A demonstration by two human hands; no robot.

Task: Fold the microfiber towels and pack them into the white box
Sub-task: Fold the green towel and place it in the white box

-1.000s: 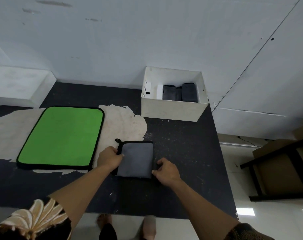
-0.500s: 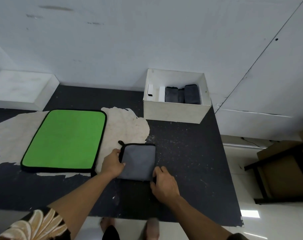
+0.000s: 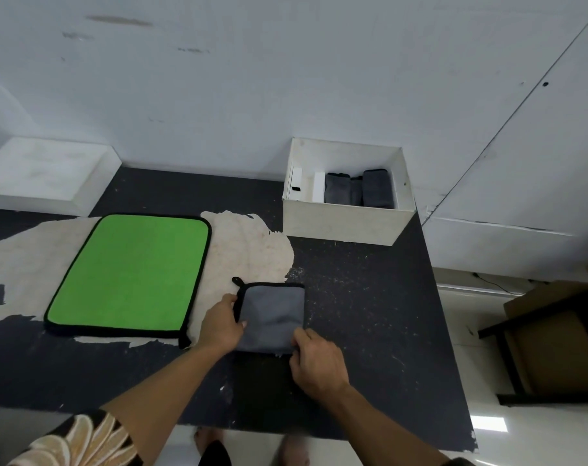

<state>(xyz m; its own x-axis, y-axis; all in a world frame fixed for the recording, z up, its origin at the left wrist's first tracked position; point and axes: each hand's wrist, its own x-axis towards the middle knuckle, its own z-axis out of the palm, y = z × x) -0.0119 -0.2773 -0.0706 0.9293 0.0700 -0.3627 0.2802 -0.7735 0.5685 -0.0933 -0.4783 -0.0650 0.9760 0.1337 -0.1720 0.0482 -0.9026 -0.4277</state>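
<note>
1. Grey towel (image 3: 272,314): folded to a small square and lying flat on the dark table (image 3: 369,314) at lower centre of the frame. Black binding runs along its upper and left edges, and a small loop (image 3: 237,281) sticks out at the upper left corner.
2. Left hand (image 3: 220,326): pinches the towel's left edge, thumb on top of the cloth and fingers along the binding.
3. Right hand (image 3: 319,361): fingers curled round the towel's lower right corner, gripping the layers there.
4. White box (image 3: 343,223): open, right of centre in the upper half of the frame, well apart from the grey towel. Dark folded towels (image 3: 359,190) stand on edge in its right half.
5. Green towel (image 3: 131,274): spread flat at the left of the frame, not yet folded.
6. Handling, as a judgement: the grey towel is probably light, soft and limp, with no stiffness of its own. It is neither fragile nor slippery, since the pile should give a good grip. The stacked layers are likely to slide or spring open if it is lifted by one corner. The safer hold pinches all layers at once, at two opposite sides or along the closed fold. The bound edge offers the firmest purchase.
</note>
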